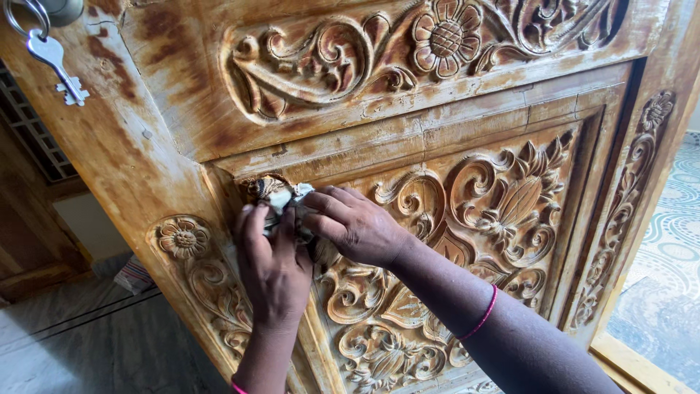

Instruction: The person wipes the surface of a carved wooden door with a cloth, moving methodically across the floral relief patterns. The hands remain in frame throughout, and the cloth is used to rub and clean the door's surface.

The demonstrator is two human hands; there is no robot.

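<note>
Against the carved door panel [510, 204], we pinch a crumpled rag [286, 201] between both hands, left hand [273, 266] below, right hand [357, 226] beside it, fingers closed.

Soft daylight, sharp picture

Light comes from the right of the frame; lower left is dimmer, and edges bend a little.

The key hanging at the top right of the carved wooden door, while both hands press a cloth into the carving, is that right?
Not quite. The key hangs at the top left of the carved door, as the head view shows. Both hands, left and right, do press a cloth into the carving.
</note>
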